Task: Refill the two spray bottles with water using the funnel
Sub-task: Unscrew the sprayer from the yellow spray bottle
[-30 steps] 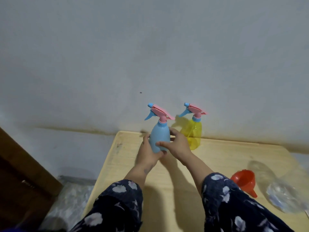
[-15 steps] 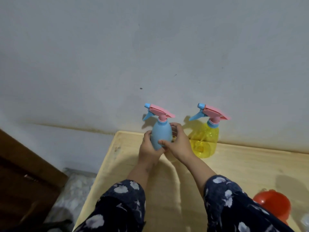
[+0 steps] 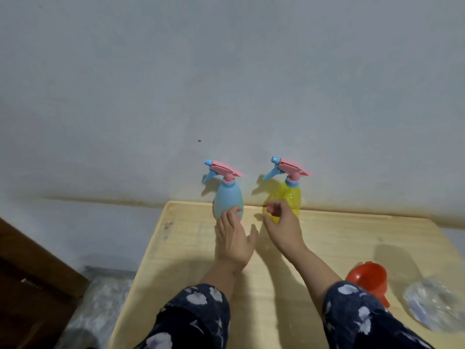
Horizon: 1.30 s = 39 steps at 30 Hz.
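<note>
A blue spray bottle (image 3: 227,197) with a pink and blue trigger head stands upright at the table's far edge by the wall. Just right of it stands a clear yellow spray bottle (image 3: 292,196) with the same kind of head. My left hand (image 3: 234,239) lies in front of the blue bottle, fingers straight, fingertips touching its lower body. My right hand (image 3: 283,222) hovers in front of the yellow bottle with loosely curled fingers, holding nothing. A red funnel (image 3: 368,279) lies on its side at the right, partly behind my right sleeve.
The wooden table (image 3: 339,238) butts against a grey wall. A clear plastic water bottle (image 3: 435,306) lies at the right edge beside the funnel. Dark wooden furniture (image 3: 30,285) and crumpled plastic (image 3: 100,306) are on the floor to the left.
Both hands have let go of the blue bottle, which now stands on the table. My right hand moved right, in front of the yellow bottle; my left hand opened flat.
</note>
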{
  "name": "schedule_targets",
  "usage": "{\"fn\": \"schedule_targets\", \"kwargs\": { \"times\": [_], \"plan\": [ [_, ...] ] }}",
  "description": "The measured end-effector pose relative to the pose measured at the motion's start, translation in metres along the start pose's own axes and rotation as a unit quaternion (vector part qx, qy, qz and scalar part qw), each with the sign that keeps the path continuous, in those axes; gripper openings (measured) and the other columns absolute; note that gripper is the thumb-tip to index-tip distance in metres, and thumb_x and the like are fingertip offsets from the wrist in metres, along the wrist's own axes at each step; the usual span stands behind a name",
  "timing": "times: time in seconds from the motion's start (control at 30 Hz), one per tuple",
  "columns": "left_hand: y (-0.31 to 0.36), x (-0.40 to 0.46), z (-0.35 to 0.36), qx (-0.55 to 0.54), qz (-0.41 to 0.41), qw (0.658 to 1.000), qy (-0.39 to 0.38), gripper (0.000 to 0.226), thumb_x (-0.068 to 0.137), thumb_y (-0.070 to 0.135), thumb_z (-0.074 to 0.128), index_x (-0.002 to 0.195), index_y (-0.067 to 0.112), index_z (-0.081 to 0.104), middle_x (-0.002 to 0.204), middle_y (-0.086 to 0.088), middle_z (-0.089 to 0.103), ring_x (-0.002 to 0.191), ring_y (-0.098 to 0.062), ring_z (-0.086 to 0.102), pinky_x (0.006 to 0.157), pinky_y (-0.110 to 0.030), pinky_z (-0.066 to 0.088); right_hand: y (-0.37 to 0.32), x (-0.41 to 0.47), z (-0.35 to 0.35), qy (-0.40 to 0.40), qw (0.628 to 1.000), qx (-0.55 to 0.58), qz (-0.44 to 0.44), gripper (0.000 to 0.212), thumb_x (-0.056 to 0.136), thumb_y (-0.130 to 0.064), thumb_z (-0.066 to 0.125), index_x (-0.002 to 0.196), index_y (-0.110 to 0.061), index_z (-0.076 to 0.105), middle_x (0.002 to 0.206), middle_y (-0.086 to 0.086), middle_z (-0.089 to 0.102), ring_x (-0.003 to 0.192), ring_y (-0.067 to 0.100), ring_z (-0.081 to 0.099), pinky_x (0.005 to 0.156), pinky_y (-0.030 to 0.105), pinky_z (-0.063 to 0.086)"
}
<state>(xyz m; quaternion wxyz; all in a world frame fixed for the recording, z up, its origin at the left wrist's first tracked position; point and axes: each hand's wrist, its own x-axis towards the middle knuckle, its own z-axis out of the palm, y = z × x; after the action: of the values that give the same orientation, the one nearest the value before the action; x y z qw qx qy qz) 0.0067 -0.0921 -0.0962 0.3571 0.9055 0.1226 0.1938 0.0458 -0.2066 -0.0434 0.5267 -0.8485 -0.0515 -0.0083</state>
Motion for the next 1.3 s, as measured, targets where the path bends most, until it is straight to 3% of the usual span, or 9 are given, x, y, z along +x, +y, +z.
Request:
{"fn": "schedule_targets", "kwargs": {
  "times": [0.1,0.2,0.4,0.63,0.8,0.97,1.07,1.2,1.3],
  "plan": [
    [0.017,0.007,0.013,-0.032,0.019,0.997,-0.061,0.064,0.081,0.033,0.068,0.127,0.033,0.022,0.122,0.002,0.044,0.117,-0.019,0.046,0.101,-0.041,0.041,0.005,0.006,-0.024,0.085,0.996,-0.019,-0.003,0.023,0.08,-0.001,0.06,0.094,-0.016,0.048,0.082,0.001,0.052,0.079,0.022,0.052,0.069,0.03,0.04],
    [0.033,0.018,0.027,-0.07,0.007,0.99,-0.122,0.076,0.081,0.029,0.071,0.137,0.031,0.02,0.139,0.003,0.04,0.131,-0.018,0.04,0.108,-0.04,0.037,0.007,0.021,-0.041,0.139,0.99,-0.024,-0.01,0.031,0.078,-0.01,0.069,0.101,-0.015,0.048,0.093,0.002,0.051,0.087,0.021,0.052,0.079,0.037,0.047],
    [0.049,0.036,0.053,-0.083,-0.019,0.987,-0.136,0.082,0.079,0.035,0.072,0.142,0.03,0.019,0.146,0.002,0.036,0.134,-0.021,0.039,0.106,-0.043,0.04,0.004,0.049,-0.051,0.083,0.995,0.056,-0.006,0.046,0.077,-0.025,0.077,0.117,-0.018,0.055,0.114,-0.007,0.061,0.108,0.009,0.055,0.094,0.028,0.044],
    [0.054,0.026,0.048,-0.076,-0.012,0.99,-0.12,0.091,0.078,0.049,0.07,0.146,0.029,0.013,0.15,0.006,0.028,0.137,-0.019,0.035,0.108,-0.042,0.039,-0.007,0.052,-0.051,0.082,0.99,0.114,0.007,0.029,0.073,-0.03,0.08,0.097,-0.016,0.069,0.092,-0.005,0.072,0.091,0.01,0.066,0.085,0.031,0.054],
    [0.06,0.006,0.016,-0.11,-0.049,0.983,-0.138,0.093,0.073,0.058,0.069,0.14,0.049,0.005,0.151,0.01,0.037,0.134,-0.018,0.043,0.1,-0.045,0.046,-0.029,0.029,-0.043,0.083,0.991,0.108,-0.013,0.03,0.073,-0.032,0.081,0.096,-0.018,0.069,0.091,-0.007,0.07,0.09,0.006,0.064,0.078,0.02,0.049],
    [0.059,-0.027,-0.021,-0.101,-0.042,0.987,-0.117,0.094,0.071,0.065,0.067,0.139,0.057,0.003,0.146,0.014,0.043,0.129,-0.018,0.049,0.092,-0.046,0.051,-0.04,0.001,-0.036,0.078,0.987,0.138,0.003,0.031,0.069,-0.033,0.083,0.087,-0.016,0.063,0.082,0.002,0.072,0.079,0.017,0.067,0.075,0.034,0.052],
    [0.054,-0.046,-0.039,-0.098,-0.042,0.985,-0.135,0.091,0.072,0.069,0.064,0.142,0.054,0.007,0.144,0.015,0.046,0.127,-0.016,0.051,0.095,-0.041,0.05,-0.048,-0.021,-0.033,0.055,0.985,0.161,0.007,0.03,0.073,-0.033,0.081,0.089,-0.016,0.063,0.078,0.002,0.071,0.071,0.013,0.063,0.072,0.032,0.049],
    [0.051,-0.072,-0.062,-0.128,-0.044,0.978,-0.16,0.091,0.066,0.075,0.056,0.144,0.054,0.014,0.138,0.015,0.052,0.12,-0.014,0.056,0.094,-0.04,0.051,-0.056,-0.055,-0.033,0.011,0.984,0.177,0.0,0.016,0.085,-0.031,0.069,0.092,-0.017,0.068,0.087,0.002,0.074,0.084,0.014,0.066,0.079,0.029,0.047],
    [0.051,-0.092,-0.078,-0.147,-0.05,0.972,-0.174,0.089,0.066,0.073,0.056,0.143,0.055,0.017,0.132,0.015,0.057,0.116,-0.012,0.059,0.094,-0.041,0.051,-0.064,-0.082,-0.033,-0.035,0.984,0.173,-0.009,0.024,0.094,-0.034,0.056,0.112,-0.019,0.065,0.104,0.0,0.072,0.1,0.011,0.064,0.085,0.024,0.046]
  ]
}}
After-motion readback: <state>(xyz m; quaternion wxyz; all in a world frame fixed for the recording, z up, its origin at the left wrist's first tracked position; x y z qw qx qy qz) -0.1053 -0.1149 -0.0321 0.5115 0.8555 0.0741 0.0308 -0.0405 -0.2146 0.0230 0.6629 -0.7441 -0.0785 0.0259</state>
